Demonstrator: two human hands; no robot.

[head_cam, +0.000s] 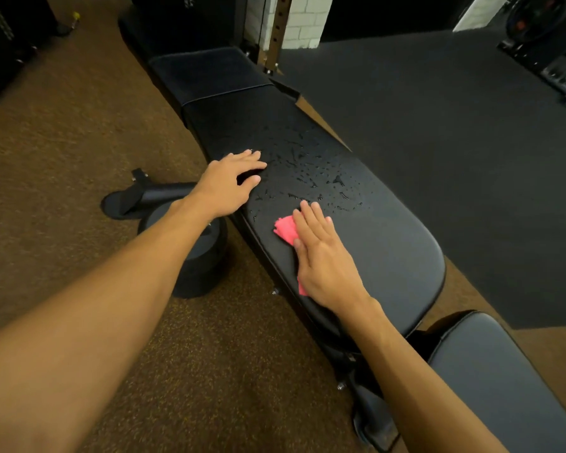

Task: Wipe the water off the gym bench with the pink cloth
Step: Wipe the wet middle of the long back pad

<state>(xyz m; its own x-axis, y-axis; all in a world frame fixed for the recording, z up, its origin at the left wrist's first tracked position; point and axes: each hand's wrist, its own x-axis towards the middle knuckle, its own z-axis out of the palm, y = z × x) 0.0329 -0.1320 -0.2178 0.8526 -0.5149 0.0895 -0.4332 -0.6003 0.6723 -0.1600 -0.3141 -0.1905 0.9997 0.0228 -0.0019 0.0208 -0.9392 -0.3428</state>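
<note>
A long black padded gym bench (389, 243) runs from the upper middle down to the lower right. Water drops (311, 173) are scattered over its middle. My right hand (324, 256) lies flat with straight fingers on the pink cloth (286, 228), pressing it onto the pad just below the wet patch. Most of the cloth is hidden under that hand. My left hand (229, 183) rests on the bench's left edge beside the water, fingers spread and lightly bent, holding nothing.
A black weight plate (203, 256) and the bench's foot bar (151, 196) sit on the brown floor at the left. A second pad (490, 374) is at the lower right. A rack post (275, 34) stands behind, with dark matting to the right.
</note>
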